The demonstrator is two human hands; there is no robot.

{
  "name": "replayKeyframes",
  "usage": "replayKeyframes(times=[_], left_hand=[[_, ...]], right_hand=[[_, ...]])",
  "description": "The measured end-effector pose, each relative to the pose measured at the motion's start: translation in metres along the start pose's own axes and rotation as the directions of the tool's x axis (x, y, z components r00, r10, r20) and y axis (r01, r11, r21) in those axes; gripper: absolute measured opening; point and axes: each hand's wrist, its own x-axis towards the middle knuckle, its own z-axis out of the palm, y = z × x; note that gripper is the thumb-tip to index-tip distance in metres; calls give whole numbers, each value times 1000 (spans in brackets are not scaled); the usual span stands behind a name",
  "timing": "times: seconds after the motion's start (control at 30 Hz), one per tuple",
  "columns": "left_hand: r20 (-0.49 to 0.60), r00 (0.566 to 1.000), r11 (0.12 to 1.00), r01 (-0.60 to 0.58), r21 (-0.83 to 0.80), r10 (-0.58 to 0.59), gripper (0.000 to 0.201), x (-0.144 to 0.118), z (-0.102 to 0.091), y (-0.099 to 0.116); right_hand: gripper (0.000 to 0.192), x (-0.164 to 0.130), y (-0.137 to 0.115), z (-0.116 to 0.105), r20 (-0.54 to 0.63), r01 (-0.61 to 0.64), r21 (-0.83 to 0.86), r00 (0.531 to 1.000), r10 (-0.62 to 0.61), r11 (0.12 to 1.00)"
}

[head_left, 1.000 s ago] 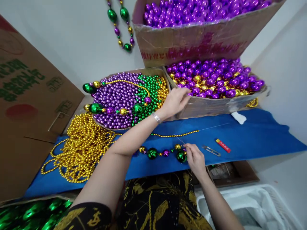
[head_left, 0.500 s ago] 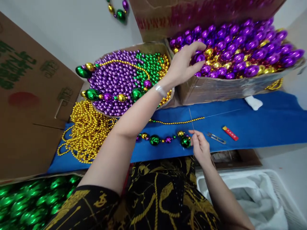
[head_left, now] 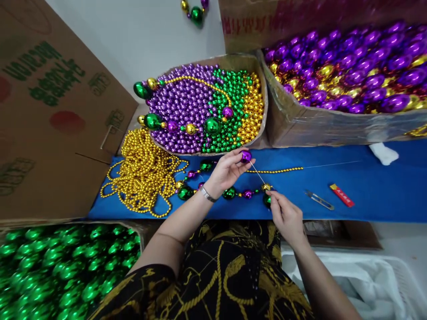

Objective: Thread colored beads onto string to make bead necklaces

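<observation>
My left hand pinches a large purple bead above the blue cloth. My right hand holds a thin needle whose tip points up into that bead. A partly strung strand of green, purple and gold beads lies on the cloth under both hands, its end at my right fingers. A thin gold bead string lies just behind on the cloth.
A box of small purple, green and gold beads sits behind; a box of big purple and gold beads to its right. A gold bead pile, snips, red lighter, a box of green beads, white basket.
My left hand came back from the box of big beads with a purple bead and brought it down to the needle. The view shifted so the boxes sit further right.
</observation>
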Motion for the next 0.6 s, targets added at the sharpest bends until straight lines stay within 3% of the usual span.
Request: replayKeyframes(times=[0.43,0.6], left_hand=[[21,997,997,-71,-1,71,31,-7,-10,4],[59,983,974,-183,133,176,39,-12,-9,-8]], right_hand=[[22,2,-4,6,33,42,-62,999,-40,997],[23,3,-4,8,10,63,-122,998,-62,990]])
